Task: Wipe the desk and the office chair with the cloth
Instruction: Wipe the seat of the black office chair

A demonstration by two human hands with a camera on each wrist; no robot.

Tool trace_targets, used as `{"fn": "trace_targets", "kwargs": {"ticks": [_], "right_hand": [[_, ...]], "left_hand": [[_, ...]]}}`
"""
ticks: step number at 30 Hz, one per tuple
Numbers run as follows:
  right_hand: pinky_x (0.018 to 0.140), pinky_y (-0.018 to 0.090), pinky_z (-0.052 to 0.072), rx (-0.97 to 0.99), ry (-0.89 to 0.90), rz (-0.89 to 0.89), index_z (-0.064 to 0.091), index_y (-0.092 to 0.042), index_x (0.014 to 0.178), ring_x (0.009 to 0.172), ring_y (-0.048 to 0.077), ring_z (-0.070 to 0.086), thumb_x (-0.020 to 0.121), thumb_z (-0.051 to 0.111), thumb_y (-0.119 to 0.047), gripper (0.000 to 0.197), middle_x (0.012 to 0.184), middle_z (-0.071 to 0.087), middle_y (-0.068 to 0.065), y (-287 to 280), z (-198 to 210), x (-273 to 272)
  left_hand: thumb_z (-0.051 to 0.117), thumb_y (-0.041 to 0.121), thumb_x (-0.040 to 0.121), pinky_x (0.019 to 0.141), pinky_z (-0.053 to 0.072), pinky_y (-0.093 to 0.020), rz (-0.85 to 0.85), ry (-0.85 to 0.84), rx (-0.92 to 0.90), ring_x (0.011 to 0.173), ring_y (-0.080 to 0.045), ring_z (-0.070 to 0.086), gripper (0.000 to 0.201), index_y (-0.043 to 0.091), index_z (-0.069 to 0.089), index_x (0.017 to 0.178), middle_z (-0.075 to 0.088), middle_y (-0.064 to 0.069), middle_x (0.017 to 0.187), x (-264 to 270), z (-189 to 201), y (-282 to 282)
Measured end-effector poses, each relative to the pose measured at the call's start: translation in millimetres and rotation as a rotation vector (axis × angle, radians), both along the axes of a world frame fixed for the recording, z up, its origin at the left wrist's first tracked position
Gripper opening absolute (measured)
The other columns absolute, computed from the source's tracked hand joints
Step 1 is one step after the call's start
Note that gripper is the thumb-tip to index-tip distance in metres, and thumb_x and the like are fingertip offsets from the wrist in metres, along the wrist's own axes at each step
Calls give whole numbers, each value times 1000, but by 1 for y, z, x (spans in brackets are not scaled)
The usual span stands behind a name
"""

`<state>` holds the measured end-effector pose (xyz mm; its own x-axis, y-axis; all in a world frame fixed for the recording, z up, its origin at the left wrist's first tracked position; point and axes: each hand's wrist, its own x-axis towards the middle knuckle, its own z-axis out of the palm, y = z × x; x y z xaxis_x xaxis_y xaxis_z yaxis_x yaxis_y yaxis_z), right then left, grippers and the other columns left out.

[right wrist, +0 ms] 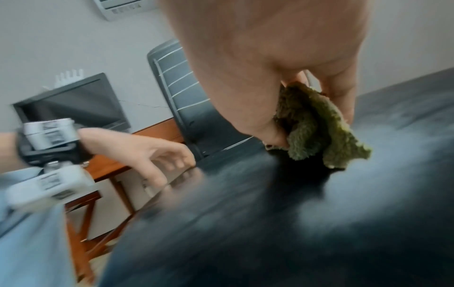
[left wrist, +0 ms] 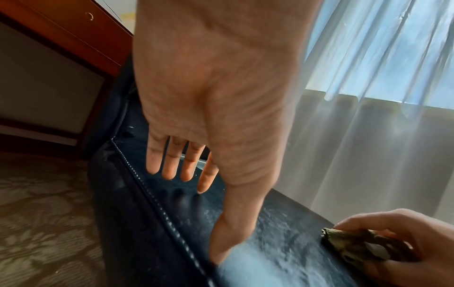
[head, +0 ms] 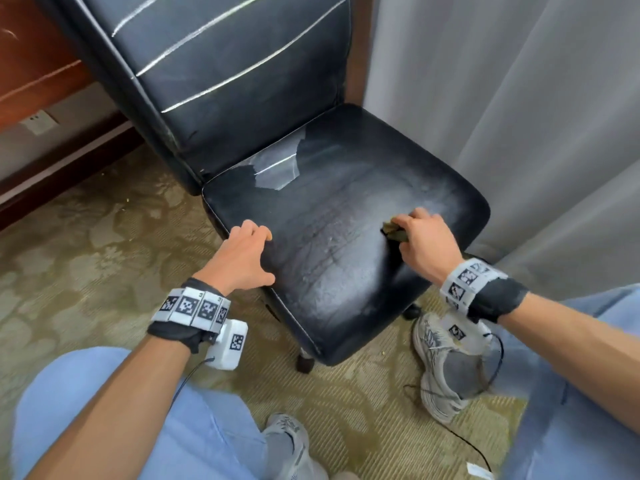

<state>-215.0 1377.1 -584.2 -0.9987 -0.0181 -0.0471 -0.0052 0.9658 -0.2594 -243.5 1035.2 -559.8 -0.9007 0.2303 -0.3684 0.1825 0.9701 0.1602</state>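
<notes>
A black office chair [head: 332, 216] with a cracked, dusty seat stands before me, its backrest [head: 221, 81] at the top. My right hand [head: 420, 239] grips a bunched olive-green cloth [head: 394, 230] and presses it on the right part of the seat; the cloth [right wrist: 317, 124] shows crumpled under the fingers in the right wrist view, and also as the cloth [left wrist: 353, 244] at the lower right of the left wrist view. My left hand [head: 247, 252] rests on the seat's left edge with fingers [left wrist: 169, 165] straight and spread, holding nothing. The wooden desk [head: 38, 64] is at the upper left.
A grey curtain [head: 519, 116] hangs right beside the chair. Patterned carpet [head: 86, 237] covers the floor. My knees in light blue trousers and white sneakers [head: 440, 368] are close to the seat's front. A dark monitor [right wrist: 73, 104] stands on the desk.
</notes>
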Motion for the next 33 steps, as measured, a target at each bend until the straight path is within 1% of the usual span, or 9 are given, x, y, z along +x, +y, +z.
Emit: {"fn": "trace_targets", "kwargs": {"ticks": [4,8,12,14,18,21,25,28,33], "right_hand": [[78,48,54,-18,-28,202,56,-25,130,99,31,47,79,62,-6,54,119,52,3,-38,-9,47],[79,45,55,-70,-55,415,58,-35,128,102,25,49,79,59,-6,57,119,54,-5,-51,-10,44],[78,44,59,-124,-7,362,58,-40,114,100,20,60,71,46,-3,58,111,57,-13,-35,-10,0],[77,47,60,-99,23,275,59,-38,113,100,26,62,72,47,-2,56,112,57,-8,-25,-5,-23],[79,48,57,-27,-14,136,61,-21,114,104,38,58,81,52,-2,39,114,57,7,-33,10,-34],[75,44,54,35,-50,211,59,-18,120,104,39,54,84,52,-3,40,116,55,9,-67,8,-15],[75,44,52,25,-68,449,60,-23,125,98,31,50,87,54,-5,42,114,54,3,-104,0,19],[72,42,52,17,-62,556,60,-26,130,97,27,50,89,59,-4,47,115,55,0,-112,2,24],[80,46,55,-28,-118,496,62,-34,125,104,29,56,82,55,-1,54,115,57,-4,-102,6,-16]], "left_hand": [[85,35,73,101,47,-42,3,-22,-16,124,-27,40,77,19,44,136,39,-4,130,12,-4,9],[86,38,70,94,49,-40,4,1,-23,119,-26,44,76,21,46,132,44,-3,125,16,-4,15],[86,40,69,90,50,-39,22,16,-27,117,-24,46,75,24,47,131,46,-1,123,18,-3,18],[86,43,69,89,50,-39,16,19,-28,117,-23,47,76,24,47,131,46,0,124,21,-3,20],[83,52,69,85,52,-39,-32,37,-55,114,-21,50,76,25,47,131,48,2,120,25,-3,26],[81,57,71,86,54,-41,-70,34,-78,112,-22,53,77,23,47,131,49,1,120,29,-2,33],[79,63,71,83,53,-41,-139,25,-73,110,-22,56,79,23,47,131,50,2,117,30,-2,36],[79,54,75,84,53,-43,-162,2,-50,110,-21,56,71,25,47,132,50,4,118,27,-1,31],[81,49,77,88,53,-43,-73,68,-47,115,-23,51,68,22,48,130,46,1,124,23,0,14]]}}
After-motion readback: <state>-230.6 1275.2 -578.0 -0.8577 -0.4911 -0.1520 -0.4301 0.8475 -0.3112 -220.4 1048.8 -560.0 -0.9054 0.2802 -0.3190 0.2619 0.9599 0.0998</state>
